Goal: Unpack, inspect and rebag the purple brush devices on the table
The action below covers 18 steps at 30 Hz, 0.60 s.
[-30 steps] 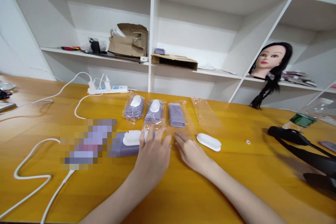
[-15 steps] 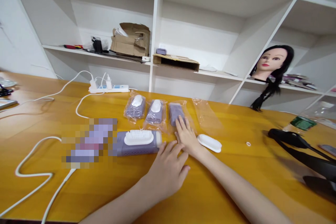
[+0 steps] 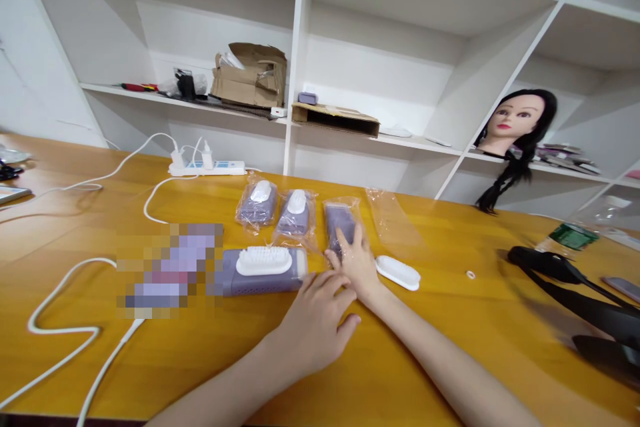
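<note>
- The right hand lays spread fingers over the near end of the rightmost bagged purple device; whether it grips, I cannot tell.
- The left hand holds nothing, fingers loosely spread, near the right end of the unbagged purple device.
- Left of the rightmost bag lie two more bagged devices.
- Right of the right hand lies a white oval piece.

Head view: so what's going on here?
A person's right hand touches the rightmost wrapped purple device; whether it grips is unclear. The left hand, palm down and open, is near the end of an unwrapped purple device with a white bristled piece on top. A white oval piece lies farther right.
</note>
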Motion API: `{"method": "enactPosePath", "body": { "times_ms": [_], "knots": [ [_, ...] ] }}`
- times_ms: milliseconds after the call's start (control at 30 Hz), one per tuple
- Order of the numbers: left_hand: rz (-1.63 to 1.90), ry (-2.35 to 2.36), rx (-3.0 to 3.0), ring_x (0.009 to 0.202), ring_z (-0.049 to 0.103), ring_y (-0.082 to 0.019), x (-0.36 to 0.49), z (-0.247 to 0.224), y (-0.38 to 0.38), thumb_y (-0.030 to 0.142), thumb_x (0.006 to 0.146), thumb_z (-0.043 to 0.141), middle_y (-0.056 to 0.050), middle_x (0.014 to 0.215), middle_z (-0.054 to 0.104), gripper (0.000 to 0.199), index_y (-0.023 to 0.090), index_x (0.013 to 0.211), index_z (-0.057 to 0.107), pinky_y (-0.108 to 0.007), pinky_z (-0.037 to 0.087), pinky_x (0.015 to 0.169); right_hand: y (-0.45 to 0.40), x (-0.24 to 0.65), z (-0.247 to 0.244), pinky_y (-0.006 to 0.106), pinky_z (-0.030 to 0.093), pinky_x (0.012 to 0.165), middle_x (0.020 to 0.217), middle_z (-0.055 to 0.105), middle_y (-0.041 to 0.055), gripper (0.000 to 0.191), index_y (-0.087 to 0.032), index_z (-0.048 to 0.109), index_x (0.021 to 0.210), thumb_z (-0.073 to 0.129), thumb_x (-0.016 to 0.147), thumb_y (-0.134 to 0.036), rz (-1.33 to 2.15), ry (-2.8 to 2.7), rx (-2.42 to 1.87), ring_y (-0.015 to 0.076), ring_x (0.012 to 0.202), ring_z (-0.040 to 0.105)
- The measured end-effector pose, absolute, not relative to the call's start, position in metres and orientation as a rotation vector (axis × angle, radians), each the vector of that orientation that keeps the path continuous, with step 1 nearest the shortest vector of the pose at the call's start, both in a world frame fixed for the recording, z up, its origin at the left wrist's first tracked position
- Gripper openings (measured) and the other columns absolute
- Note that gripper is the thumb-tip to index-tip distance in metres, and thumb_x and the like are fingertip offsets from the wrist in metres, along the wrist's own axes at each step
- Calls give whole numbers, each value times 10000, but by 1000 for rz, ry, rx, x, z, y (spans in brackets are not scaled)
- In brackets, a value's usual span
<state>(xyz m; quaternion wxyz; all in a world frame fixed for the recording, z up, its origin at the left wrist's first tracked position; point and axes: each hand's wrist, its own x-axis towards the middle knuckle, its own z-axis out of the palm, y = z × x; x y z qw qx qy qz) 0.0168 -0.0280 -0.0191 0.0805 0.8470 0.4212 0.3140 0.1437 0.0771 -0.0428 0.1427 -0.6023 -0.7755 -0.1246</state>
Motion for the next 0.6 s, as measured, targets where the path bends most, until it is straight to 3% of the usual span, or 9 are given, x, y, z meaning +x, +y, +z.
{"method": "enactPosePath", "body": {
  "times_ms": [167,333,500,600],
  "knots": [
    [959,1258,2493,1054,573,-250,17,-23,-23,222,812,557,-77,1104,648,173,188,960,639,-462,435,934,84,146,-45,475,460,783,1406,303,209,495,-283,344,1396,384,910,-370,-355,-2236,-1792,365,1104,506],
    [973,1250,2462,1018,587,-234,16,-23,-22,209,801,567,-66,1065,660,157,189,935,645,-434,447,921,87,147,-42,473,448,818,1430,290,209,488,-199,444,1316,371,902,-446,-346,-2180,-1784,395,1219,393],
    [984,1243,2439,985,603,-224,15,-22,-21,213,800,562,-65,1039,670,162,194,934,651,-412,459,910,86,146,-38,525,436,800,1475,257,185,551,-255,278,1432,370,898,-351,-325,-2158,-1842,388,1113,478],
    [1009,1237,2403,992,608,-219,14,-20,-20,225,807,554,-64,1057,672,169,200,941,653,-401,463,913,78,146,-29,542,428,809,1480,259,184,551,-243,290,1433,361,890,-303,-331,-2100,-1843,390,1101,483]
  ]
}}
